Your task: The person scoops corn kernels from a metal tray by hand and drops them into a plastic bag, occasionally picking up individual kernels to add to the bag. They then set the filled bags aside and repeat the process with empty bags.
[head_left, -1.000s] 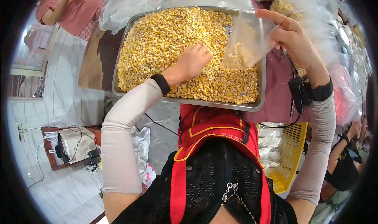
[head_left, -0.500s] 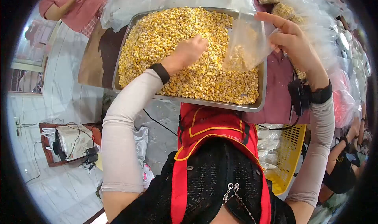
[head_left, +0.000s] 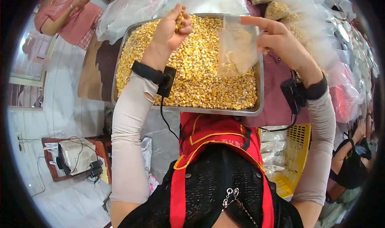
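A metal tray [head_left: 188, 109] holds a thick layer of yellow corn kernels [head_left: 200, 63]. Above its upper left part, my left hand [head_left: 171, 29] is turned palm up, its fingers curled round a small heap of kernels [head_left: 180, 21]. Over the tray's right side hangs a clear plastic bag [head_left: 237, 53] with some kernels low inside. My right hand [head_left: 276, 37] grips the bag at its upper right edge, index finger stretched along the opening.
Filled clear bags [head_left: 276, 10] lie at the upper right, empty plastic bags [head_left: 128, 7] behind the tray. A yellow basket [head_left: 294, 160] with packets stands below. A person in pink [head_left: 68, 17] is at upper left; another person's arm [head_left: 343, 158] shows at right.
My left hand has risen out of the corn, moved up and left, and turned palm up with kernels in it. The bag and my right hand have shifted slightly left in view.
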`<state>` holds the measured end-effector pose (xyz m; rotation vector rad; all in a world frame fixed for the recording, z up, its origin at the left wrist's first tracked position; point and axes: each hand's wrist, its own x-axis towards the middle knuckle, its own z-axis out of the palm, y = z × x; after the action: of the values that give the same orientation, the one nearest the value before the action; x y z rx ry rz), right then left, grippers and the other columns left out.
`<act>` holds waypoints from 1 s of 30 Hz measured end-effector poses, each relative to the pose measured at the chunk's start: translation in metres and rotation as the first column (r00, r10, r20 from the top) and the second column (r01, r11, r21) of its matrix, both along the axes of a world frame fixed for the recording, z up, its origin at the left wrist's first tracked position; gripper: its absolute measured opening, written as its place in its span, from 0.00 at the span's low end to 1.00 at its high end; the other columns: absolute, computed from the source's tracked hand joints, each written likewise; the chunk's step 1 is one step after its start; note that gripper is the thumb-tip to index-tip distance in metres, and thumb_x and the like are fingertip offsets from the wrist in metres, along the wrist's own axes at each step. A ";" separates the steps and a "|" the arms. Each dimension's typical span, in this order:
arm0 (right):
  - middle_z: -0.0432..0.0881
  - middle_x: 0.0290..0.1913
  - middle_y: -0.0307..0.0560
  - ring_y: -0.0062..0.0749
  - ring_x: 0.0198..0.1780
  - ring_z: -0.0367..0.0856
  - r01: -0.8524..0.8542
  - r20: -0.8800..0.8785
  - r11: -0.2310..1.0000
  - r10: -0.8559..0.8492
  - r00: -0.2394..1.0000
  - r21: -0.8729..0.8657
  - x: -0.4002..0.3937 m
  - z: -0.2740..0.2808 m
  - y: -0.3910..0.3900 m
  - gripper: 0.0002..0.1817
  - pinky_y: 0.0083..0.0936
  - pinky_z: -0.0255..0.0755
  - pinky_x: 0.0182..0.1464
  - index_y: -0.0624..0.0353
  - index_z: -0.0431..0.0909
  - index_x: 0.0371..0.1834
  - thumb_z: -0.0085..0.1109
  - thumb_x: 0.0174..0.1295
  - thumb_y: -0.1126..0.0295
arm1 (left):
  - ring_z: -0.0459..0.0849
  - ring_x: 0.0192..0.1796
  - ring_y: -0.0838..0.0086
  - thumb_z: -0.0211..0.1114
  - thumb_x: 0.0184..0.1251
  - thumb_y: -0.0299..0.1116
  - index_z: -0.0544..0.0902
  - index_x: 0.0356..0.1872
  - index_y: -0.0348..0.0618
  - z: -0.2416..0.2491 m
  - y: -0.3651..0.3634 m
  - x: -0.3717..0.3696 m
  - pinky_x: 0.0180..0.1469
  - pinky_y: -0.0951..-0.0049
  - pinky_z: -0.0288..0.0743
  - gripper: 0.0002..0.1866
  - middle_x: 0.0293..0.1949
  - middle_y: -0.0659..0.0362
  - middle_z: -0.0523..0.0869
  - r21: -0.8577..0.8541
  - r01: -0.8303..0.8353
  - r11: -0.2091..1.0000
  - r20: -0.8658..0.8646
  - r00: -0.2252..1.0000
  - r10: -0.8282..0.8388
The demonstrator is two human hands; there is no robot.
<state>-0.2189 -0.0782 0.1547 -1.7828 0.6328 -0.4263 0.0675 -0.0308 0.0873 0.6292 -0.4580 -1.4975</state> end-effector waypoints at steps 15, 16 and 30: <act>0.74 0.25 0.37 0.17 0.26 0.68 0.037 0.019 0.998 -0.038 0.999 0.050 -0.015 -0.011 -0.004 0.27 0.15 0.65 0.32 0.65 0.69 0.57 0.48 0.48 0.75 | 0.72 0.23 0.75 0.55 0.66 0.39 0.72 0.34 0.40 0.057 -0.021 -0.137 0.26 0.75 0.68 0.12 0.22 0.59 0.75 -0.468 -0.089 0.879 0.743 0.500 0.446; 0.74 0.25 0.37 0.17 0.26 0.68 0.043 0.021 0.998 -0.044 0.999 0.053 -0.016 -0.011 -0.004 0.27 0.15 0.65 0.32 0.65 0.69 0.57 0.48 0.48 0.75 | 0.75 0.24 0.71 0.55 0.66 0.40 0.72 0.34 0.39 0.055 -0.020 -0.134 0.28 0.72 0.70 0.13 0.22 0.57 0.77 -0.412 0.015 0.911 0.861 0.334 0.384; 0.72 0.25 0.33 0.16 0.26 0.67 0.085 0.035 0.995 -0.087 0.996 0.060 -0.015 -0.011 -0.002 0.27 0.13 0.64 0.31 0.67 0.70 0.56 0.49 0.47 0.77 | 0.78 0.26 0.74 0.56 0.64 0.37 0.80 0.36 0.38 0.052 -0.012 -0.129 0.30 0.74 0.70 0.12 0.24 0.56 0.80 -0.348 0.370 0.861 0.911 -0.085 0.404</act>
<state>-0.2339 -0.0802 0.1437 -1.6932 0.6911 -0.4940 -0.0614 -0.0424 0.1395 1.2709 -2.0391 -0.3779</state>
